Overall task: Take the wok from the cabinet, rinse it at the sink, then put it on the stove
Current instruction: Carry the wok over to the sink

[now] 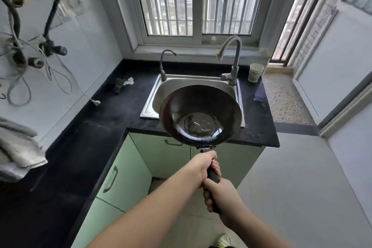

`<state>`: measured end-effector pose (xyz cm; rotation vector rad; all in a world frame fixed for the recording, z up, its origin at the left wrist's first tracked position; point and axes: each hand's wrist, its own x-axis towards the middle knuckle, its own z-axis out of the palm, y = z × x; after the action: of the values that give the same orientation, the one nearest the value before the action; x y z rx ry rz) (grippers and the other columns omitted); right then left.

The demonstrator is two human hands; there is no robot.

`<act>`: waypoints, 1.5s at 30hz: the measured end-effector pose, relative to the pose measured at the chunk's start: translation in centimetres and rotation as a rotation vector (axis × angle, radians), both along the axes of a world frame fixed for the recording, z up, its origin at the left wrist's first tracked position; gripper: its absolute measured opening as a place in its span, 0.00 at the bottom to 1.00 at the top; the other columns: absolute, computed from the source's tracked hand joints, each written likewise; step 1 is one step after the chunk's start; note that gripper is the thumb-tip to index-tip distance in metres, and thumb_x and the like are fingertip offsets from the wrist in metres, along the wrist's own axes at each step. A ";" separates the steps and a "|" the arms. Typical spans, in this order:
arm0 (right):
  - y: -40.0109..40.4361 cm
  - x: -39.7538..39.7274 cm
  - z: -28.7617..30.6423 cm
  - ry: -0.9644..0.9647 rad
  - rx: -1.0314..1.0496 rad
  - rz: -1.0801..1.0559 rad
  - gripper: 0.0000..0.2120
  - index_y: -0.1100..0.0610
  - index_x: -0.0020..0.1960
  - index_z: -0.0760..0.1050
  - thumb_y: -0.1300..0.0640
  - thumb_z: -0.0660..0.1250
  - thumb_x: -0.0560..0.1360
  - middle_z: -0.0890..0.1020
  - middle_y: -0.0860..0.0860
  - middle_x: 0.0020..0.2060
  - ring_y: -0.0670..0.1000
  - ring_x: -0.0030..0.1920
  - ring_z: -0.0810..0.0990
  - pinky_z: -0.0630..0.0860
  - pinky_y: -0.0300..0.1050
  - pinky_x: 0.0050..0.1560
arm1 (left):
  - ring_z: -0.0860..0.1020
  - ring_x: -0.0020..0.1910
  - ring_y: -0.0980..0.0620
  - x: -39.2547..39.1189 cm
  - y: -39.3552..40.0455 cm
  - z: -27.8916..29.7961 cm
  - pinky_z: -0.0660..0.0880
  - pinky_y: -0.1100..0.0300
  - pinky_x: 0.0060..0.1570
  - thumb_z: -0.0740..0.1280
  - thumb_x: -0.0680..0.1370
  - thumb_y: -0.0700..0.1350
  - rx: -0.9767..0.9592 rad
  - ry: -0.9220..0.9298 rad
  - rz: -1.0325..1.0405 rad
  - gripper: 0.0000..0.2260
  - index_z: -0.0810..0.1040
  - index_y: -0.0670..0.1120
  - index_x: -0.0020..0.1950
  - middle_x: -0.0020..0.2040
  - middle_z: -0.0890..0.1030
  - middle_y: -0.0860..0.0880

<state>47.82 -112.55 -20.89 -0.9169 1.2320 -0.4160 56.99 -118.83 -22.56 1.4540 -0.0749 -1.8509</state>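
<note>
A dark round wok [200,113] hangs in the air over the front edge of the steel sink [159,94], its bowl facing me with a little shiny water pooled at the bottom. Both hands grip its black handle. My left hand [203,166] holds the handle nearer the bowl. My right hand [218,194] holds the handle's end, just below the left. The tall tap [233,60] stands behind the sink at the right, and no water is running. The stove is not in view.
A smaller tap [164,64] stands at the sink's back left. A black L-shaped counter [112,115] carries a crumpled rag [120,84] and a pale cup [255,72]. Green cabinet doors [124,169] lie below. Grey cloth [18,145] lies at the left, with hoses on the wall.
</note>
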 end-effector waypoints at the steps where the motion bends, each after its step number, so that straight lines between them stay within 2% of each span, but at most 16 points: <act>1: -1.4 -0.1 0.1 0.001 0.004 0.016 0.09 0.57 0.33 0.69 0.65 0.61 0.71 0.70 0.51 0.22 0.49 0.21 0.66 0.63 0.38 0.23 | 0.60 0.14 0.57 0.0 -1.3 0.0 0.60 0.71 0.19 0.55 0.77 0.38 0.007 0.012 0.009 0.15 0.60 0.47 0.30 0.18 0.62 0.54; 6: -7.8 0.0 -0.2 0.002 0.010 0.071 0.06 0.57 0.32 0.70 0.62 0.63 0.68 0.71 0.52 0.23 0.50 0.21 0.67 0.64 0.39 0.23 | 0.60 0.14 0.58 0.6 -7.1 -0.3 0.60 0.71 0.19 0.55 0.77 0.38 0.025 -0.005 0.038 0.16 0.60 0.47 0.29 0.18 0.62 0.54; 13: -12.8 2.9 -0.8 -0.023 0.061 0.079 0.09 0.58 0.35 0.69 0.65 0.60 0.72 0.70 0.51 0.23 0.48 0.21 0.66 0.65 0.38 0.22 | 0.60 0.13 0.57 3.5 -11.8 -1.0 0.59 0.72 0.18 0.54 0.78 0.38 0.052 -0.017 0.048 0.17 0.59 0.48 0.28 0.18 0.61 0.54; 16: -14.4 4.7 -0.8 -0.009 0.076 0.066 0.08 0.58 0.35 0.69 0.65 0.61 0.72 0.70 0.51 0.23 0.48 0.20 0.66 0.65 0.38 0.22 | 0.60 0.13 0.57 5.2 -13.3 -1.5 0.59 0.72 0.18 0.54 0.78 0.38 0.043 -0.011 0.020 0.21 0.60 0.47 0.24 0.17 0.61 0.54; 18: -15.5 6.1 -1.2 0.003 0.082 0.045 0.08 0.58 0.35 0.69 0.65 0.61 0.72 0.71 0.51 0.22 0.48 0.20 0.66 0.65 0.38 0.21 | 0.60 0.13 0.57 6.6 -14.5 -2.1 0.59 0.72 0.18 0.54 0.78 0.38 0.037 -0.011 0.003 0.22 0.60 0.46 0.23 0.17 0.61 0.53; 22: -17.3 9.8 -2.0 0.024 0.112 -0.019 0.08 0.58 0.36 0.69 0.65 0.62 0.72 0.70 0.50 0.22 0.47 0.20 0.66 0.65 0.36 0.21 | 0.61 0.12 0.57 9.8 -16.6 -3.3 0.61 0.73 0.17 0.54 0.79 0.38 0.054 0.046 -0.013 0.19 0.59 0.46 0.27 0.17 0.62 0.53; 30: -20.3 16.3 -2.8 0.009 0.228 -0.209 0.08 0.57 0.39 0.70 0.60 0.68 0.74 0.69 0.48 0.22 0.44 0.19 0.65 0.64 0.34 0.19 | 0.62 0.13 0.55 15.4 -20.0 -5.9 0.63 0.71 0.16 0.56 0.80 0.37 0.082 0.167 -0.091 0.22 0.64 0.44 0.25 0.17 0.64 0.51; 34: -21.5 18.1 -3.1 0.016 0.270 -0.296 0.06 0.58 0.40 0.70 0.64 0.64 0.74 0.70 0.49 0.22 0.43 0.18 0.65 0.63 0.33 0.19 | 0.65 0.13 0.53 16.9 -21.4 -6.5 0.67 0.70 0.18 0.58 0.80 0.38 0.103 0.204 -0.130 0.18 0.63 0.45 0.29 0.18 0.65 0.50; 40: -23.4 19.0 -4.0 0.019 0.328 -0.378 0.08 0.58 0.37 0.69 0.65 0.61 0.74 0.69 0.50 0.24 0.43 0.19 0.66 0.65 0.34 0.19 | 0.66 0.13 0.52 17.3 -23.4 -7.6 0.67 0.70 0.17 0.57 0.81 0.40 0.182 0.192 -0.215 0.24 0.64 0.44 0.23 0.17 0.65 0.50; 45: -25.3 19.1 -4.8 0.034 0.360 -0.387 0.09 0.59 0.36 0.69 0.64 0.59 0.75 0.70 0.51 0.24 0.44 0.19 0.67 0.66 0.34 0.19 | 0.69 0.17 0.53 17.5 -24.8 -8.9 0.69 0.68 0.19 0.59 0.82 0.44 0.219 0.172 -0.281 0.26 0.66 0.43 0.23 0.19 0.68 0.50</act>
<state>66.87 -137.81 -25.67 -0.3785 1.4626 -0.4647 74.51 -143.68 -31.51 1.4829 0.0095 -2.2668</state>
